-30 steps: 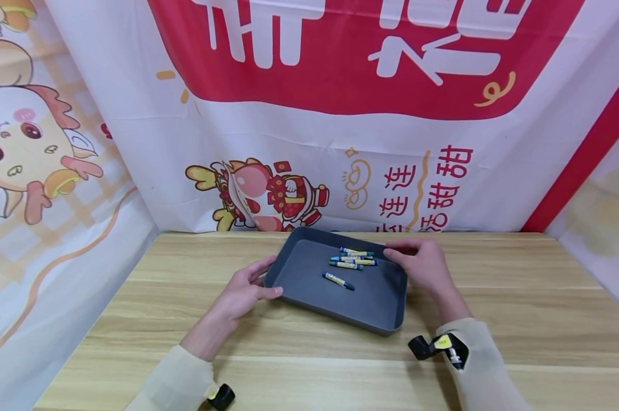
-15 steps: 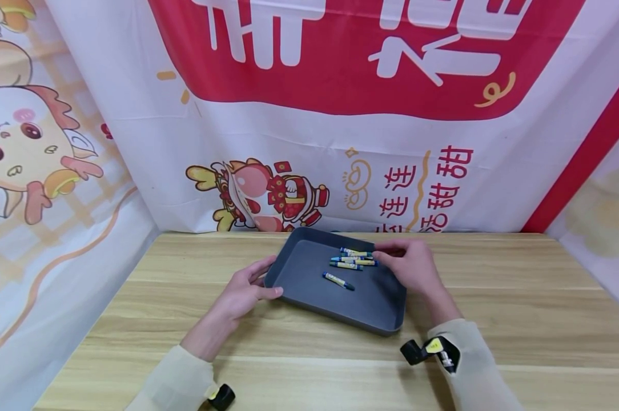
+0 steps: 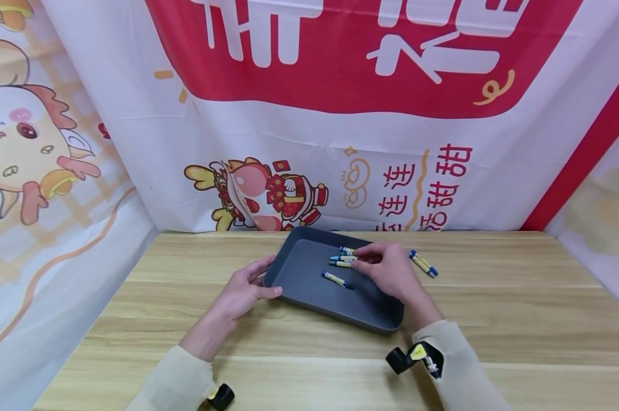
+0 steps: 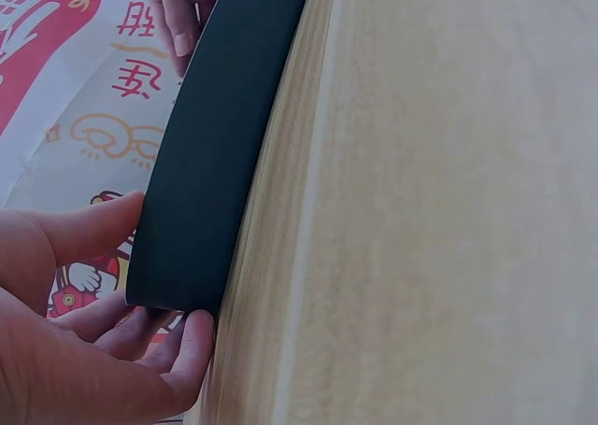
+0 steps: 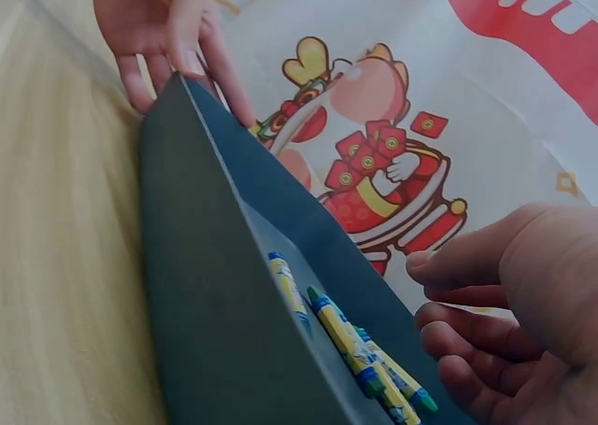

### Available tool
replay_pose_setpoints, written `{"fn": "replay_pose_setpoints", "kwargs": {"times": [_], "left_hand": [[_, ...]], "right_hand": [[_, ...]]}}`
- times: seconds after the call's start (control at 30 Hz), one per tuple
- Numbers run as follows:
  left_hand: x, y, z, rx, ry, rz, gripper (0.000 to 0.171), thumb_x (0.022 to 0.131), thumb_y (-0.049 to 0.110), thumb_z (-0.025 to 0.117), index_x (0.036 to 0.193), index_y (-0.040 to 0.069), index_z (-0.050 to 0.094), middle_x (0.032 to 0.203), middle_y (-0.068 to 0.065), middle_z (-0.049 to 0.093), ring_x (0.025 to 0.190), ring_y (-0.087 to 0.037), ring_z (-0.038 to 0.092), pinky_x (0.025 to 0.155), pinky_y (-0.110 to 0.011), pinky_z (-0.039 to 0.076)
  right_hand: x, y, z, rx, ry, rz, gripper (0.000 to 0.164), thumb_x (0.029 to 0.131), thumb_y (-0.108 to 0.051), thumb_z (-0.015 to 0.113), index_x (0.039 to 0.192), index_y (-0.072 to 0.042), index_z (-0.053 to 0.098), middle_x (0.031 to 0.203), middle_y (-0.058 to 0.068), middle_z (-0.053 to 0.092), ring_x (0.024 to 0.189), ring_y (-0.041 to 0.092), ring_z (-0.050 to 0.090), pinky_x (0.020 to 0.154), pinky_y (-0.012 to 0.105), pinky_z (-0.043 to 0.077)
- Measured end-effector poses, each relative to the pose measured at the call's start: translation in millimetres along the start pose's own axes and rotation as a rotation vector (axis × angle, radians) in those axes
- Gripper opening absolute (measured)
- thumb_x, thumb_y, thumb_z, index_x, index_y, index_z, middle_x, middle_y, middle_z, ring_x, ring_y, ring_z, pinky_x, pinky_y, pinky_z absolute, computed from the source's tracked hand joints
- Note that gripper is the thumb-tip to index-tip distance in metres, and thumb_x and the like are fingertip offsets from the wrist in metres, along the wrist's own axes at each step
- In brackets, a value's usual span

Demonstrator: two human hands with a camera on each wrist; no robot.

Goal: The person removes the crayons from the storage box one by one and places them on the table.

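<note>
A dark grey tray (image 3: 301,274) sits at an angle on the table. My left hand (image 3: 244,292) grips its left corner, thumb on the rim and fingers at the outer side; the left wrist view shows the thumb against the tray wall (image 4: 201,163). Several yellow-wrapped crayons (image 3: 343,258) lie in a cluster inside, and a lone crayon (image 3: 336,279) lies nearer me. My right hand (image 3: 389,268) is over the tray, fingertips right at the cluster and partly hiding it. In the right wrist view its thumb and loosely bent fingers (image 5: 467,313) stand apart with nothing between them.
Crayons (image 3: 423,264) with blue ends lie on the wooden table (image 3: 515,297) to the right of the tray. A printed cloth (image 3: 309,137) hangs behind the table's far edge. Another patterned cloth (image 3: 57,245) hangs at the left.
My right hand has moved left from the tray's right rim to the crayon cluster. The crayons on the table, hidden earlier, now show. My left hand and the tray have stayed put.
</note>
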State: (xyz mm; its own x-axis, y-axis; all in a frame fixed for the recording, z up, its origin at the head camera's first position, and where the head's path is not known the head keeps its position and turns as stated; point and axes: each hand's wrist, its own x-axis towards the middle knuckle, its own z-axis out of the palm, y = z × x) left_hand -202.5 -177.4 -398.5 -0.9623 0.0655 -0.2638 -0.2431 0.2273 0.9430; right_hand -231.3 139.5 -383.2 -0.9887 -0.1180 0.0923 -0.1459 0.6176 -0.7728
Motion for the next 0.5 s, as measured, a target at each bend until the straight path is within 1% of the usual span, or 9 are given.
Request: {"fn": "replay_pose_setpoints", "kwargs": {"times": [0.13,0.33,0.5], "left_hand": [[0.3,0.1,0.0,-0.001,0.000,0.001,0.075,0.093,0.004,0.078,0.160,0.020,0.048,0.169,-0.011,0.043,0.154,-0.037,0.044,0.130,-0.056,0.032],[0.2,0.2,0.1,0.006,0.002,-0.002,0.075,0.093,0.004,0.078,0.160,0.020,0.048,0.169,-0.012,0.043,0.155,-0.038,0.043,0.130,-0.057,0.032],[0.0,0.7,0.2,0.010,0.005,-0.004,0.075,0.093,0.004,0.078,0.160,0.020,0.048,0.169,-0.012,0.043,0.155,-0.038,0.043,0.129,-0.057,0.032]], "right_hand": [[-0.8,-2.2,3.3,-0.022,-0.037,0.012,0.025,0.095,-0.024,0.081,0.117,-0.012,0.081,0.102,0.004,0.079,0.089,0.019,0.065,0.079,0.030,0.052],[-0.6,-1.5,7.5,-0.047,-0.106,0.022,0.024,0.095,-0.021,0.081,0.118,-0.013,0.081,0.102,0.003,0.077,0.089,0.018,0.064,0.078,0.029,0.052],[0.2,1.1,10.7,-0.095,-0.144,0.011,0.021,0.093,-0.019,0.083,0.114,-0.015,0.082,0.096,0.001,0.076,0.085,0.017,0.062,0.077,0.030,0.050]]}}
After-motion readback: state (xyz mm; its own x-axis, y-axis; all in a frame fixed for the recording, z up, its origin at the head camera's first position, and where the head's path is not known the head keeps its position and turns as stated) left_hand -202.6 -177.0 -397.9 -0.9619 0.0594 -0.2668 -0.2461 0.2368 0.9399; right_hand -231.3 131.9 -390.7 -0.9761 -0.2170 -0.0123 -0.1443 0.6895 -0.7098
